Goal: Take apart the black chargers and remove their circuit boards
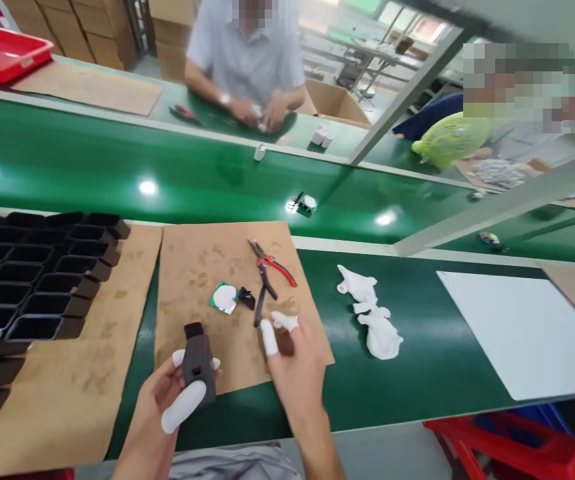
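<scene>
My left hand (167, 393), with white finger cots on some fingers, grips a dark plastic housing (199, 363) with a small rectangular opening in its face. My right hand (295, 360), also wearing finger cots, is over the cardboard sheet (182, 267) with thumb and index finger apart and nothing seen between them. Just beyond its fingertips lie pliers (266, 270) with red and black handles, jaws pointing away. To the left of the pliers rests a green circuit board (225, 298) with a round white part, beside a small black piece (247, 298).
Rows of black housings (32, 287) stand at left. Crumpled white gloves (370, 310) and a white board (522, 327) lie at right. A green conveyor belt (207, 180) carries another circuit board (309, 203). Across it a person (247, 60) works near a red tray (7, 53).
</scene>
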The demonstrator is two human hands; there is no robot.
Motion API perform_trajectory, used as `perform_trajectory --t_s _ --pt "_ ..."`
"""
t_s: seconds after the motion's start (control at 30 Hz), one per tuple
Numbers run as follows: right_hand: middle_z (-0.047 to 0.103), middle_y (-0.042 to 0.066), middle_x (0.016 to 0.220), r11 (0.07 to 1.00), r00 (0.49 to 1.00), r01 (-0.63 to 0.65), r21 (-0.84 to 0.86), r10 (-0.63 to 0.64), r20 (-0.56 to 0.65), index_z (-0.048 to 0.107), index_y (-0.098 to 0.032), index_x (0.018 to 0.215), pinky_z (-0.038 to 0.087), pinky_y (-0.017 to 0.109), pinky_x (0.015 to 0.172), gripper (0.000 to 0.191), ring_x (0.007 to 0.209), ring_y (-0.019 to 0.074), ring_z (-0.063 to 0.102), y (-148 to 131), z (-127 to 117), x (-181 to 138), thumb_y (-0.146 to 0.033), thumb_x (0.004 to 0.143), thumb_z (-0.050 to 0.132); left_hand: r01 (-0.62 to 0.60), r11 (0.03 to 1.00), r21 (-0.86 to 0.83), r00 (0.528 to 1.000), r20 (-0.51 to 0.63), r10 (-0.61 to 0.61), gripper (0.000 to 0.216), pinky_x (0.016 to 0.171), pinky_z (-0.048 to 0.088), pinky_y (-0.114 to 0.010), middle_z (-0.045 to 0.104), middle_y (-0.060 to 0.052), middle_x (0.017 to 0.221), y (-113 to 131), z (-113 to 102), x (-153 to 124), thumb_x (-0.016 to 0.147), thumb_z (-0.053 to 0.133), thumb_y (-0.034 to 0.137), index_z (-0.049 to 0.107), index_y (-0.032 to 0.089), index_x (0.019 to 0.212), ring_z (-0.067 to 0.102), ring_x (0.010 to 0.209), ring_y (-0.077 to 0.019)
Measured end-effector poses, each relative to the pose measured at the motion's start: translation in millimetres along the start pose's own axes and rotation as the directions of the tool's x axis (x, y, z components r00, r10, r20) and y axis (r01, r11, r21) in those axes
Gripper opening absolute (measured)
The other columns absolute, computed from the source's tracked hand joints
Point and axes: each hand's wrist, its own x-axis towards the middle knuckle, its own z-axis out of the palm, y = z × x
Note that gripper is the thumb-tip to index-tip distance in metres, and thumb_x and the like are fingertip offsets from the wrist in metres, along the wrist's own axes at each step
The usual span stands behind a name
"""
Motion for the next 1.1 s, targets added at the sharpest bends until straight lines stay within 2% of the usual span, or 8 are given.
perform_trajectory --t_s 0.17,0.37,0.5,0.67,0.77,0.87,1.0,1.1 --pt "0.071 0.004 0.078 0.982 0.977 -0.04 -0.185 0.078 0.199 0.075 -0.025 0.089 0.044 0.037 0.071 0.025 0.074 0.0252 0.064 -3.2 9.6 43.7 -0.049 0.091 0.073 -0.032 0.998 0.05 0.999 -0.015 0.033 0.079 0.091 0.071 -0.043 0.084 -0.012 0.101 30.4 -5.3 -2.0 0.052 0.111 0.065 0.078 0.018 0.107 0.083 0.094 -0.0317" --pt "0.076 0.005 0.078 0.928 0.93 -0.091 -0.361 0.209 0.302 0.064 -0.028 0.076 0.041 0.037 0.07 0.019 0.075 0.0287 0.068 -6.4 -10.6 39.8 -0.044 0.079 0.074 -0.028 0.998 0.047 0.999 0.044 0.026 0.07 0.087 0.068 -0.04 0.081 -0.008 0.099 41.9 -9.1 -10.2 0.056 0.11 0.064 0.072 0.02 0.095 0.081 0.089 -0.0272" --pt "0.077 0.005 0.082 0.926 0.941 -0.083 -0.368 0.194 0.277 0.066 -0.026 0.102 0.042 0.038 0.071 0.031 0.078 0.0301 0.071 -6.6 -12.6 37.1 -0.053 0.086 0.068 -0.026 0.999 0.048 0.998 0.057 0.024 0.069 0.088 0.067 -0.04 0.079 -0.006 0.094 42.7 -14.1 -14.8 0.057 0.109 0.065 0.073 0.02 0.094 0.081 0.092 -0.0285" --pt "0.077 0.01 0.091 0.962 0.932 -0.037 -0.271 0.131 0.338 0.066 -0.024 0.101 0.053 0.041 0.077 0.027 0.084 0.0296 0.073 -12.7 -6.6 38.2 -0.05 0.095 0.059 -0.008 1.0 0.026 0.998 0.061 0.007 0.069 0.087 0.067 -0.039 0.08 -0.007 0.095 39.7 -19.1 -19.8 0.056 0.109 0.065 0.073 0.019 0.093 0.08 0.093 -0.0278" --pt "0.077 0.007 0.101 1.0 0.891 0.014 -0.015 -0.006 0.453 0.066 -0.025 0.108 0.06 0.035 0.079 0.028 0.09 0.0245 0.075 -32.0 -15.1 22.5 -0.053 0.104 0.061 -0.024 0.999 0.023 0.999 0.03 0.023 0.071 0.089 0.067 -0.04 0.081 -0.007 0.097 37.7 -23.1 -20.4 0.057 0.108 0.067 0.075 0.019 0.097 0.079 0.094 -0.0275" --pt "0.076 0.004 0.102 0.975 0.845 0.073 0.212 -0.174 0.506 0.069 -0.027 0.11 0.061 0.028 0.077 0.019 0.091 0.0201 0.075 -63.8 -29.2 -0.2 -0.045 0.111 0.065 -0.058 0.998 0.031 0.998 0.004 0.058 0.069 0.086 0.068 -0.039 0.079 -0.006 0.094 36.6 -27.6 -19.0 0.059 0.108 0.066 0.075 0.019 0.097 0.078 0.089 -0.0254" --pt "0.076 0.001 0.099 0.944 0.776 0.222 0.244 -0.322 0.542 0.079 -0.029 0.121 0.06 0.023 0.075 0.013 0.085 0.0168 0.074 -105.3 -41.5 -16.7 -0.033 0.111 0.071 -0.119 0.991 0.062 0.993 0.001 0.119 0.061 0.08 0.066 -0.035 0.077 -0.005 0.09 37.8 -32.7 -17.3 0.063 0.107 0.06 0.074 0.018 0.092 0.074 0.081 -0.0216" --pt "0.073 0.0 0.09 0.926 0.735 0.267 0.268 -0.376 0.565 0.083 -0.029 0.118 0.059 0.021 0.068 0.013 0.075 0.0143 0.071 -122.6 -42.1 -17.2 -0.028 0.11 0.072 -0.159 0.982 0.097 0.985 -0.045 0.164 0.061 0.074 0.063 -0.03 0.078 -0.005 0.089 40.0 -34.5 -17.9 0.062 0.108 0.059 0.074 0.018 0.091 0.071 0.076 -0.0185"
